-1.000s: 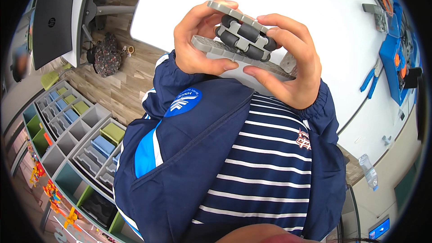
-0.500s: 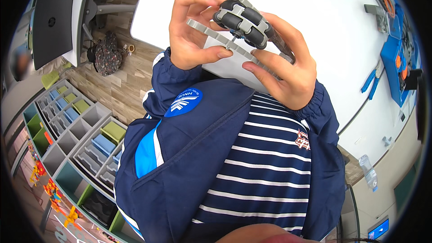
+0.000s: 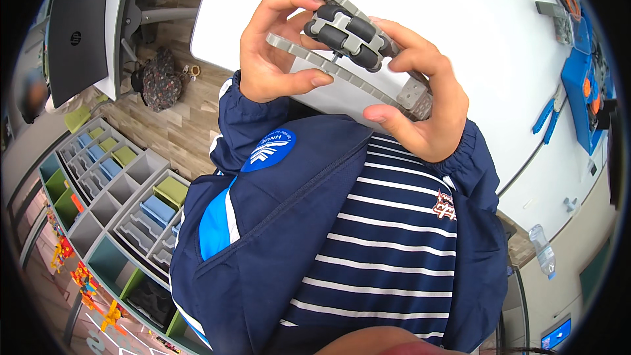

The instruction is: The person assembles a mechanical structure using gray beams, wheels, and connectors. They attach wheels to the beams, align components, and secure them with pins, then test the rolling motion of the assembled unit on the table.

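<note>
A grey plastic frame of two long beams [image 3: 315,59] is held over the white table, joined by a grey corner block [image 3: 413,96] at its right end. Between the beams sits an omni wheel [image 3: 348,36] with black rollers and a grey hub, on a thin dark axle. My left hand [image 3: 266,59] grips the frame's left part, its fingers at the upper beam and its thumb along the lower one. Around the right end, my right hand [image 3: 434,92] has bent fingers against the wheel and upper beam, while its thumb stands off the lower beam.
The white table [image 3: 473,46] spreads beyond my hands. On its right lie blue-handled pliers [image 3: 547,115] and a blue bin [image 3: 578,92] with orange parts. A plastic bottle [image 3: 542,250] is at lower right. Sorting trays [image 3: 141,171], a black laptop [image 3: 79,43] and a backpack [image 3: 160,82] are leftward.
My right thumb and fingers have shifted off the lower beam, baring the corner block. The frame and wheel have moved slightly left and turned a little in my hands.
</note>
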Motion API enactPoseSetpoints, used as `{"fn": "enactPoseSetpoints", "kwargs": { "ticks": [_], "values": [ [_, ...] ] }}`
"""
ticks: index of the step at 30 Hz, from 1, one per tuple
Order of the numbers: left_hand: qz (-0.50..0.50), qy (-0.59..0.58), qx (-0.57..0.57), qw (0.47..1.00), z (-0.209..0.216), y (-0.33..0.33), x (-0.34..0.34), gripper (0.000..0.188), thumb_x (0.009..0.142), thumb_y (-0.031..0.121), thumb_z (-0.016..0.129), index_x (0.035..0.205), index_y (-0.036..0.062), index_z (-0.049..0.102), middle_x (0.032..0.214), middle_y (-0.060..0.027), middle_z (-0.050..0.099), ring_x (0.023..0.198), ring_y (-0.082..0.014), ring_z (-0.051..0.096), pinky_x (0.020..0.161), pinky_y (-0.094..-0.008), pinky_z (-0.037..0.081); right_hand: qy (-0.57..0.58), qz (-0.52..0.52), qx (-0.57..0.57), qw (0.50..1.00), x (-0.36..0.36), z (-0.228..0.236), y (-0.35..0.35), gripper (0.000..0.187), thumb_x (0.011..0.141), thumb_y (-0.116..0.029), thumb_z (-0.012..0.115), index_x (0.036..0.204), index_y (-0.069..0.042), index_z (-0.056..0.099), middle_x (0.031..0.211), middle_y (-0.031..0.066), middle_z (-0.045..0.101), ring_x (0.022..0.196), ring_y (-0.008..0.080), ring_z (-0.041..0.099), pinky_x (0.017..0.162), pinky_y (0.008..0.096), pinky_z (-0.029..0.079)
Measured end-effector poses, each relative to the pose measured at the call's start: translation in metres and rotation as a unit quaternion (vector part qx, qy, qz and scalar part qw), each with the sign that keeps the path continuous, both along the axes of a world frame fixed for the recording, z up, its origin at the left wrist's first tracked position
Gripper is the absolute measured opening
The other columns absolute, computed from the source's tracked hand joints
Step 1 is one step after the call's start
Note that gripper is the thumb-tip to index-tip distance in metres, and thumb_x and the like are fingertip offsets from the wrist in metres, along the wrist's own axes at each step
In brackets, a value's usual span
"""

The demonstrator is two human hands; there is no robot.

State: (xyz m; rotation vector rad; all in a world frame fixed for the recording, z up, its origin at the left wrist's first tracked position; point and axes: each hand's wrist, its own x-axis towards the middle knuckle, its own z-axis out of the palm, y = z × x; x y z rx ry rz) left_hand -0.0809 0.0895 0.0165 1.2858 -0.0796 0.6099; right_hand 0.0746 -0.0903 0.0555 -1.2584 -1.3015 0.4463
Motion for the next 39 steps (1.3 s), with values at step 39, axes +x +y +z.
{"fn": "enactPoseSetpoints", "kwargs": {
  "ticks": [39],
  "values": [
    [0.020,0.014,0.023,0.999,-0.005,-0.008,0.005,0.078,0.071,-0.005,0.086,0.136,-0.0009,0.044,0.131,-0.0170,0.053,0.121,-0.0297,0.060,0.097,-0.0400,0.055,-0.024,-0.017,-0.058,0.998,0.009,0.008,-0.004,0.053,0.080,0.002,0.077,0.126,-0.002,0.051,0.126,0.0190,0.061,0.104,0.0297,0.066,0.086,0.0370,0.055]
  ]
}}
